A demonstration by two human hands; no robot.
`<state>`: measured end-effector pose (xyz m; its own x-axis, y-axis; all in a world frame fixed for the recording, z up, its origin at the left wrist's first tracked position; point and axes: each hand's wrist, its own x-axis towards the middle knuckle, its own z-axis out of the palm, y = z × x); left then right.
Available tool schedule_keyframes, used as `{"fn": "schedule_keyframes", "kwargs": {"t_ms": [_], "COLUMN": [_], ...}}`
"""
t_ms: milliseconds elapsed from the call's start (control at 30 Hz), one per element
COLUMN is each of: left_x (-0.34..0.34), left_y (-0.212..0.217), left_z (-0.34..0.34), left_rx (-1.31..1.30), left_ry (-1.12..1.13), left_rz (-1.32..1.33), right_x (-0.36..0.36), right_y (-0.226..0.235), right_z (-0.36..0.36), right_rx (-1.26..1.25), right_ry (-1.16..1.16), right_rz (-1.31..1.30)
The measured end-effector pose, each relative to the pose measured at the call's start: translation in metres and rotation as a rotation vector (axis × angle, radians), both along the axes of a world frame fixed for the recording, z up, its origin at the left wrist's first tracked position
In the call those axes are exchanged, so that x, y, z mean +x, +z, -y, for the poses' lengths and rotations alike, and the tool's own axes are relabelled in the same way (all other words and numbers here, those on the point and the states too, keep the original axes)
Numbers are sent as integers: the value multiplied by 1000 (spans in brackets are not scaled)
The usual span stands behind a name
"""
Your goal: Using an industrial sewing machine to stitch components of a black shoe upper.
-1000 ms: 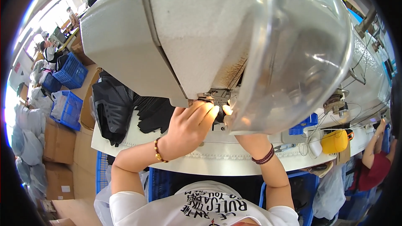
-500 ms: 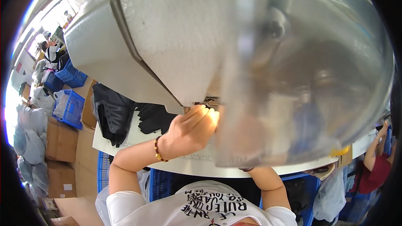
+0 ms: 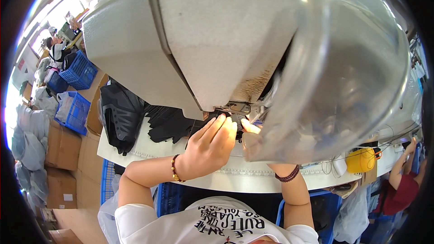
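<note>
"What's going on nearest us?"

"The left hand (image 3: 210,148) lies with its fingers straight and close together, tips down by the stitching area. Whether they pinch anything or only press, I can't tell. The right hand (image 3: 252,139) is partly behind the clear shield (image 3: 343,81); its thumb side shows, a narrow gap from the left fingertips. I can't make out its grip either."

"And the dark piece (image 3: 239,132)?"

"Between the two hands, just under the sewing machine head (image 3: 226,36), on the white surface (image 3: 235,176). The bit I see seems to point away from the worker, in toward the machine. Most of it is covered, so its full long axis is anyone's guess."

"Which step, would you say?"

"Guiding it by hand at the needle, I'd judge. The next move calls for small, even pressure from both sides, fingertips kept clear of the mechanism."

"What's further out?"

"Flat black pieces (image 3: 167,125) left of the hands, then a patterned black panel (image 3: 118,117) beyond them. Over right, a yellow container (image 3: 361,159). Past the surface, blue crates (image 3: 72,113) on the left, and a person in dark red (image 3: 398,194) off right."
</note>
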<state>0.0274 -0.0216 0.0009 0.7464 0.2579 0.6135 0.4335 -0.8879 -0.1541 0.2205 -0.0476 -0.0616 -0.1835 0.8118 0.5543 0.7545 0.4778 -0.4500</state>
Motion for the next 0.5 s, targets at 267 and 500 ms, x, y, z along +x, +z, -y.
{"fn": "schedule_keyframes", "kwargs": {"t_ms": [267,500], "left_x": [1,-17], "left_y": [0,0], "left_z": [-10,-23], "left_rx": [24,-134], "left_ry": [-68,-60], "left_rz": [131,65], "right_x": [-2,-13], "right_y": [-32,0], "right_z": [-13,19], "right_rx": [-778,-524], "right_ry": [305,16], "right_rz": [-1560,-282]}}
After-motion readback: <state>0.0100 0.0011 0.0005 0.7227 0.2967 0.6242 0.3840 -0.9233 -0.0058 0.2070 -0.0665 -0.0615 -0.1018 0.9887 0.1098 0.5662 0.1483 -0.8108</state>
